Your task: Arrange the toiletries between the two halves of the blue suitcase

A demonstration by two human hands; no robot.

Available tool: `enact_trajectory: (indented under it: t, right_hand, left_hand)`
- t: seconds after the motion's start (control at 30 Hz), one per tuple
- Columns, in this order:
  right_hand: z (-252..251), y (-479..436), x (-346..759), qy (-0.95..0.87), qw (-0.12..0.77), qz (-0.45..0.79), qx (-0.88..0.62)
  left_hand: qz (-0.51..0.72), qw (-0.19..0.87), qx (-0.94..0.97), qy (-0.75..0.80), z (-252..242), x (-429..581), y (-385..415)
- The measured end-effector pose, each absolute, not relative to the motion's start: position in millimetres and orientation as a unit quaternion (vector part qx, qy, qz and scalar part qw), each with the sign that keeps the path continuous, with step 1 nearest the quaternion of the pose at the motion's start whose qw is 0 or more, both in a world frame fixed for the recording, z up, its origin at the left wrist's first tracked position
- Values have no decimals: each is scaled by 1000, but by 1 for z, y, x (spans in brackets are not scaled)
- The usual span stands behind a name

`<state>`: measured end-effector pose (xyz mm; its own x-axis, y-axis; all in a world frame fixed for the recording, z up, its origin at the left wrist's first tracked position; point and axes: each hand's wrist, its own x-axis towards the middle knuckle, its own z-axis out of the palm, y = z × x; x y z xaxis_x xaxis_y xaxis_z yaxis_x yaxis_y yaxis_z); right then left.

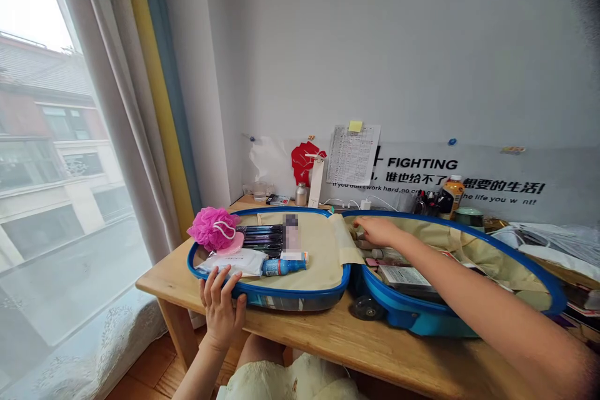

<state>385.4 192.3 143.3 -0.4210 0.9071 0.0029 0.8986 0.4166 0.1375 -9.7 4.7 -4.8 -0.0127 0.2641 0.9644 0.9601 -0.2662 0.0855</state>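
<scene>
A blue suitcase lies open in two halves on the wooden desk. My left hand rests on the front rim of its left half, fingers apart, tips by a white soft pack. Around that pack lie a pink bath puff, a blue bottle and a row of dark pens in clear wrapping. Across the right half reaches my right arm, with my right hand down at its far left corner. Those fingers are bent, and whatever they touch is hidden. Below them is a flat grey-white box.
The wooden desk has its front edge close to my lap. Behind the suitcase stand an orange bottle, a small metal jar and white cables. A curtain and window are on the left. Items crowd the right.
</scene>
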Motion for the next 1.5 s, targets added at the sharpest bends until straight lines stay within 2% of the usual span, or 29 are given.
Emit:
enact_trajectory:
  t: [0.4, 0.8, 0.97, 1.17, 1.33, 1.5]
  right_hand:
    - [138, 210, 433, 801, 127, -8, 586]
    - [154, 199, 428, 783, 113, -98, 604]
    - [187, 180, 427, 798, 34, -126, 589]
    - [214, 162, 348, 854, -53, -114, 506]
    - [193, 153, 232, 897, -31, -73, 434]
    - [160, 142, 158, 903, -16, -35, 429]
  left_hand:
    - [-509, 333, -607, -511, -6, -9, 5]
    - [-509, 337, -610, -505, -6, -9, 5]
    - [-511, 341, -609, -501, -3, -8, 4]
    - [-508, 337, -613, -503, -3, -8, 4]
    - [-512, 338, -612, -500, -4, -9, 4]
    - [-509, 341, -607, -506, -6, -9, 6]
